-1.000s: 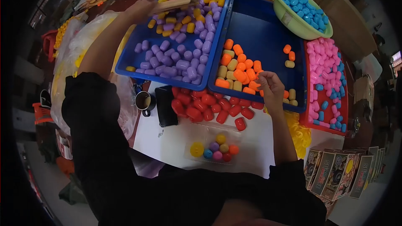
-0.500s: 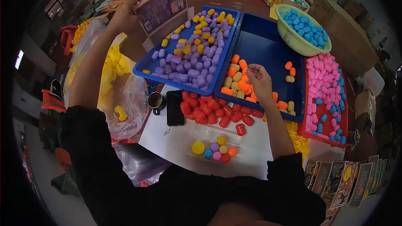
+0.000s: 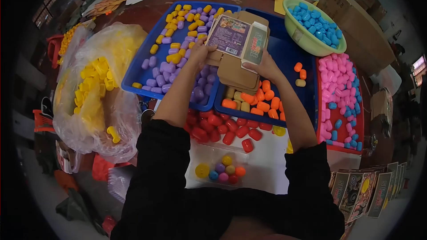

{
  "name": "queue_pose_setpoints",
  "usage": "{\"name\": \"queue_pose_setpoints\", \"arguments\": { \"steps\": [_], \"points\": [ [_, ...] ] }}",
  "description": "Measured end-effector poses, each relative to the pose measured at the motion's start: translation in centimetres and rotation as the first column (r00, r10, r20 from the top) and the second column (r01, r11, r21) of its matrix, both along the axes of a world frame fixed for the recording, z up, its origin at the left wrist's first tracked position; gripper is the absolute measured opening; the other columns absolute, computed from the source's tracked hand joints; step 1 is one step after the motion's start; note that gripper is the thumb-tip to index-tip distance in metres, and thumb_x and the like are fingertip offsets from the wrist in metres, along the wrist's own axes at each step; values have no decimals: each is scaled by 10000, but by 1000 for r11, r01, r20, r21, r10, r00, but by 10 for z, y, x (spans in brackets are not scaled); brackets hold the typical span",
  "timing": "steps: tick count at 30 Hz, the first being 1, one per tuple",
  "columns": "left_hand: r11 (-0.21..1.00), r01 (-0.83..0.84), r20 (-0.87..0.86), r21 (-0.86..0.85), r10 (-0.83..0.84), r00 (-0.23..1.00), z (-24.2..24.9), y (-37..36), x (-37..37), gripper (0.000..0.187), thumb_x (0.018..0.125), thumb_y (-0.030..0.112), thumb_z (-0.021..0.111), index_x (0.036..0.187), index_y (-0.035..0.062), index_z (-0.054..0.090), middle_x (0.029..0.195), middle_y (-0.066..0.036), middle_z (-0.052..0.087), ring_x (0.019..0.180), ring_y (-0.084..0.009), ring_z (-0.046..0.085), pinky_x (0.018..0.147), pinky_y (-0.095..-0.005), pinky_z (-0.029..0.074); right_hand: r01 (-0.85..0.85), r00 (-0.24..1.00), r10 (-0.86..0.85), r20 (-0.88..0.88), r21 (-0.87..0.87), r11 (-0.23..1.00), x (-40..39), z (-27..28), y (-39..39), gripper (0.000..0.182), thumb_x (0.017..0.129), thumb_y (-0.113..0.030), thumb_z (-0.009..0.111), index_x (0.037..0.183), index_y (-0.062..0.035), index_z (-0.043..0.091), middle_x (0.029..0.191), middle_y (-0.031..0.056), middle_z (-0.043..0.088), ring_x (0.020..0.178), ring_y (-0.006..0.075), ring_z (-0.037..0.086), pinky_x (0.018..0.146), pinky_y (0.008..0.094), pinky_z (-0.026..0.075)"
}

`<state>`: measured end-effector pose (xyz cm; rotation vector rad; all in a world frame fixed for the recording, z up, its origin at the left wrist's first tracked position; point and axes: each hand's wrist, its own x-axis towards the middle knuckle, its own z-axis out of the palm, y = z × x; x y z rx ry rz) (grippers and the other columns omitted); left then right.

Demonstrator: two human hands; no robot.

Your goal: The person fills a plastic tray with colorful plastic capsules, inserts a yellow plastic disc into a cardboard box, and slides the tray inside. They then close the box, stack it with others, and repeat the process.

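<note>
Showing printed panels, flattened cardboard boxes (image 3: 237, 46), stacked

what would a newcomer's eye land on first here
Probably the printed cartons, held up in both hands, left and right, over two blue trays. Next, the bright colours: red capsules on the white surface in front of the trays, and pink ones in the red tray at far right.

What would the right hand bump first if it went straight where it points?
Probably the cardboard boxes that the right hand holds, since it points into them. How high they sit over the blue tray is hard to tell.
</note>
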<state>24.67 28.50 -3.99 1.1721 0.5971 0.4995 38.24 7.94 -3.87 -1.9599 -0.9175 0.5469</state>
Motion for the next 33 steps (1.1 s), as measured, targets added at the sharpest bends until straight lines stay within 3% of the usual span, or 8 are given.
{"name": "queue_pose_setpoints", "arguments": {
  "steps": [4, 11, 18, 20, 22, 26, 29, 33],
  "points": [
    [999, -29, 0, 27, 29, 1000, -14, 9, -4, 546, 798, 4, 594, 1301, 28, 382, 1102, -139, 587, 922, -215, 617, 822, -317, 512, 141, 947, -103, 304, -105, 985, 1, -13, 31, 1237, 495, -585, 808, 1314, 106, 189, 1252, 308, 381, 1209, 401, 384, 984, 434, 375],
    [983, -166, 50, -79, 170, 984, -35, 29, -23, 458, 807, 3, 590, 1243, 20, 453, 1127, -107, 586, 1011, -209, 572, 876, -318, 453, 60, 963, -22, 269, -134, 989, -12, 3, 66, 1261, 481, -621, 792, 1285, 150, 201, 1280, 313, 359, 1189, 398, 419, 962, 395, 406],
    [998, 31, 4, -47, -31, 1000, -25, 34, -28, 452, 855, 137, 598, 1270, 69, 432, 1151, -93, 573, 1007, -209, 573, 873, -340, 465, 77, 911, 43, 411, -271, 959, -3, 29, 70, 921, 573, -599, 720, 1075, 142, 504, 985, 268, 606, 948, 365, 603, 834, 392, 486],
    [975, 126, -115, 183, -106, 988, -27, 43, -29, 560, 807, 226, 669, 1258, 18, 411, 1146, -108, 559, 1000, -195, 563, 862, -312, 452, 165, 852, -46, 522, -184, 969, 0, 37, 60, 842, 600, -546, 707, 1060, 132, 514, 947, 245, 621, 907, 360, 617, 795, 395, 501],
    [870, 65, -344, 488, 123, 931, 26, 15, -43, 720, 729, 282, 741, 1249, -34, 356, 1090, -140, 566, 957, -187, 575, 838, -295, 461, 277, 751, -216, 624, 0, 961, 4, 45, 42, 772, 608, -527, 701, 1021, 105, 536, 903, 227, 634, 855, 374, 626, 771, 405, 507],
    [796, 2, 106, 605, -84, 991, 55, -7, -40, 738, 692, 216, 766, 1231, -49, 337, 1027, -157, 597, 943, -184, 590, 801, -284, 480, 303, 639, -413, 649, 282, 910, -17, 84, -18, 690, 625, -512, 701, 964, 72, 559, 858, 209, 648, 795, 367, 639, 741, 411, 514],
    [670, 214, 81, 711, -380, 921, 113, -75, -59, 695, 753, 77, 648, 1322, -42, 266, 987, -182, 616, 865, -244, 626, 786, -329, 492, 303, 607, -460, 647, 347, 888, -74, 110, -89, 575, 732, -453, 650, 1019, 41, 580, 851, 211, 651, 789, 328, 645, 706, 379, 507],
    [266, 206, -144, 942, -236, 961, 93, -170, -78, 690, 733, 52, 619, 1324, -7, 269, 949, -185, 620, 752, -265, 633, 683, -356, 508, 230, 911, -335, 241, 376, 898, -135, 103, -191, 564, 821, -410, 563, 1095, 81, 528, 909, 144, 653, 831, 212, 634, 742, 308, 480]
  ]
}}
